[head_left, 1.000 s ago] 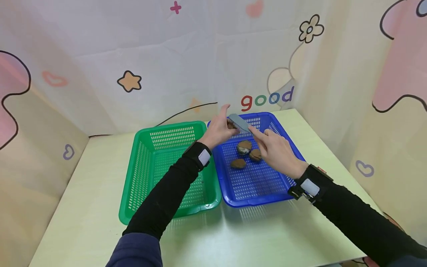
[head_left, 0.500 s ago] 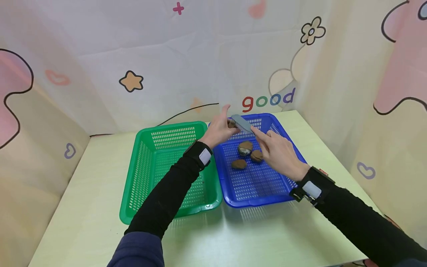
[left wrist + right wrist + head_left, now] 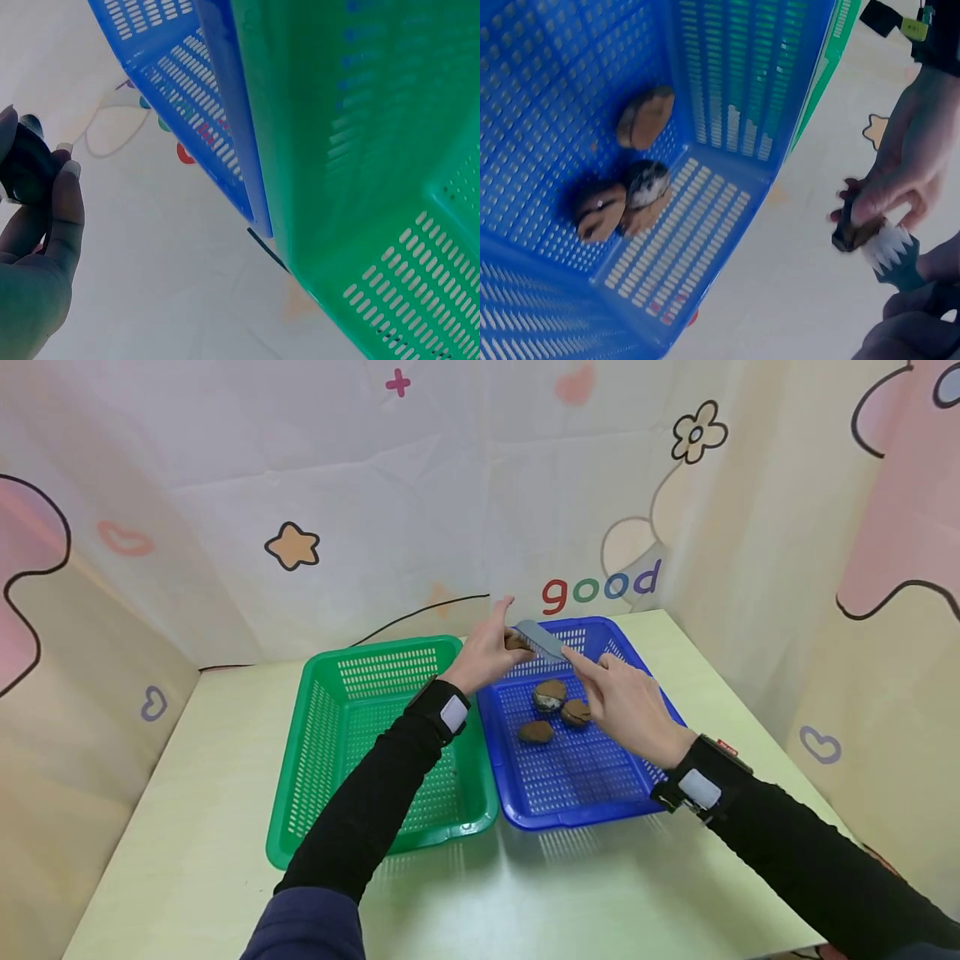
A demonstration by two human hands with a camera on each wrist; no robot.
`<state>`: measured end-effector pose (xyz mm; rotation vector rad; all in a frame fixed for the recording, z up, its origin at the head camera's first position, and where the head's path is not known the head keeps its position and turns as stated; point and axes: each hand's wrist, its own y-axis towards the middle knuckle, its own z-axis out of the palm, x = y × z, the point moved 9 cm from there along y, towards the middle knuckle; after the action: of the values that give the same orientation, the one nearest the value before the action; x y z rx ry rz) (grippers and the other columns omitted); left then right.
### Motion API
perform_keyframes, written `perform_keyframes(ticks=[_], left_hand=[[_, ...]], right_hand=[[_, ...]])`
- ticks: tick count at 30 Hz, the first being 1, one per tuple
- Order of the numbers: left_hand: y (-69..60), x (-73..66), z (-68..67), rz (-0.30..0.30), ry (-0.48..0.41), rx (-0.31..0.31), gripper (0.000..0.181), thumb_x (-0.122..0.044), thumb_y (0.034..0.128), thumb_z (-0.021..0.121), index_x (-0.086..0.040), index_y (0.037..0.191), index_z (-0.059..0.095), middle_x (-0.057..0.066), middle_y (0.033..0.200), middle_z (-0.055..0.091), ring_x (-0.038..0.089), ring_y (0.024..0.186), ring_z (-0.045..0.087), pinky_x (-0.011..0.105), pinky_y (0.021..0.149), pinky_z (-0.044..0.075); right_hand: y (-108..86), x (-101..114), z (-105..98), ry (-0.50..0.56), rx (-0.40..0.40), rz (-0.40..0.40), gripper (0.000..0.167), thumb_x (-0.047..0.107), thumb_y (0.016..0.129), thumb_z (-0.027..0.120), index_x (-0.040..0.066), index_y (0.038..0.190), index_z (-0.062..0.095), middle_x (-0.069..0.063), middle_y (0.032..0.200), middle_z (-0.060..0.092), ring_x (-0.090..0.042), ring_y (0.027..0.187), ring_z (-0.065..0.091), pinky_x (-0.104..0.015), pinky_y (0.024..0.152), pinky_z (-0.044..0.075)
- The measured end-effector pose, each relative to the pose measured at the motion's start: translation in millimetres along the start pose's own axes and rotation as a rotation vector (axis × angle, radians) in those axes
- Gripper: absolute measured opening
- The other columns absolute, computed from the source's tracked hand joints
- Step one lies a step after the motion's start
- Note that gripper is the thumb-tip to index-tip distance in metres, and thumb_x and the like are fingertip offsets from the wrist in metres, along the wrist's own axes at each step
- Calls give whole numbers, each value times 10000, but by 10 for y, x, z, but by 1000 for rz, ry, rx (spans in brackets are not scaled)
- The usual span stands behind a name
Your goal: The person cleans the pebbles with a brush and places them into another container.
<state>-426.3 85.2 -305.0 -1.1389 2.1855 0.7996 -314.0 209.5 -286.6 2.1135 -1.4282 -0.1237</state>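
Observation:
My left hand [image 3: 483, 647] pinches a brown, muddy clam [image 3: 514, 640] over the back of the blue basket, between thumb and fingers. The same clam [image 3: 28, 169] looks dark in the left wrist view. My right hand [image 3: 626, 706] grips a grey-green scrubbing brush [image 3: 542, 639], its index finger stretched along the brush. The brush's white bristles [image 3: 889, 246] touch the clam's brown side in the right wrist view. My palm and fingers hide most of the brush handle. Below lie three more muddy clams, one partly white [image 3: 550, 695], one on the right [image 3: 576, 713], one nearer [image 3: 536, 732].
The blue basket [image 3: 577, 818] stands on the pale table [image 3: 570, 902], holding the three loose clams. Close against its left side is a green basket [image 3: 285, 793]. A printed cloth [image 3: 337, 460] hangs behind the table.
Both hands keep their hold, with the bristles against the clam. The brush and clam have shifted only slightly. The loose clams and both baskets have stayed in place.

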Motion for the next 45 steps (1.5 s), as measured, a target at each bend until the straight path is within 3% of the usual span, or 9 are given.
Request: perform_keyframes(ticks=[6, 14, 19, 24, 28, 31, 35, 39, 45], left_hand=[[-20, -39, 35, 27, 33, 2, 840, -133, 849, 741, -79, 1506, 220, 161, 1165, 678, 251, 997, 673, 340, 841, 549], [-27, 12, 0, 9, 32, -2, 874, -149, 854, 737, -96, 1529, 184, 151, 1135, 691, 247, 992, 677, 357, 909, 530], [-31, -9, 8, 25, 20, 10, 854, -133, 851, 738, -110, 1520, 207, 159, 1182, 679, 254, 1092, 659, 357, 878, 540], [-29, -23, 66, 64, 24, 22, 838, -128, 852, 736, -74, 1514, 225, 167, 1216, 654, 255, 1021, 666, 332, 845, 543], [-11, 45, 49, 19, 28, 3, 868, -141, 842, 749, -96, 1523, 213, 152, 1156, 683, 239, 936, 669, 334, 839, 526], [-17, 62, 20, 1, 14, -1, 869, -126, 843, 745, -120, 1527, 209, 173, 1175, 681, 254, 1026, 672, 357, 870, 529], [-38, 21, 28, 33, 7, 12, 838, -119, 854, 732, -107, 1519, 223, 192, 1236, 649, 273, 1151, 634, 365, 910, 532], [-40, -5, 69, 61, 11, 19, 830, -123, 855, 731, -67, 1515, 231, 180, 1216, 657, 269, 1090, 659, 360, 922, 531], [-32, 34, 71, 28, 7, 21, 809, -132, 883, 701, -84, 1526, 213, 147, 1119, 696, 234, 983, 662, 359, 929, 511]], right_hand=[[58, -92, 57, -2, 15, 80, 379, 121, 1001, 492, 120, 1375, 549, -49, 642, 341, -156, 533, 306, -234, 439, 241], [-4, 34, 27, 19, -14, 2, 368, 111, 985, 528, 118, 1351, 575, -26, 631, 319, -132, 525, 276, -223, 447, 214], [15, -69, 0, -10, -3, 73, 363, 110, 984, 527, 112, 1343, 581, -45, 626, 331, -156, 526, 298, -233, 433, 228], [74, -46, 96, 20, 34, 90, 371, 155, 1011, 479, 121, 1373, 551, -45, 638, 338, -162, 540, 308, -238, 445, 247], [33, -2, 82, 36, 32, 46, 371, 132, 1000, 502, 120, 1366, 559, -31, 636, 326, -142, 530, 288, -228, 451, 226], [2, -33, 21, 25, 9, 47, 358, 105, 986, 524, 113, 1339, 587, -31, 629, 324, -142, 528, 284, -230, 444, 216], [29, -91, 19, 9, 15, 90, 354, 113, 994, 506, 111, 1339, 585, -42, 628, 339, -158, 541, 307, -240, 439, 235], [62, -72, 90, 26, 51, 96, 369, 142, 1011, 478, 117, 1371, 553, -46, 641, 350, -163, 555, 324, -238, 454, 257], [-20, -34, 50, 5, 54, 55, 381, 117, 998, 504, 124, 1376, 548, -43, 651, 333, -153, 538, 299, -229, 453, 231]])
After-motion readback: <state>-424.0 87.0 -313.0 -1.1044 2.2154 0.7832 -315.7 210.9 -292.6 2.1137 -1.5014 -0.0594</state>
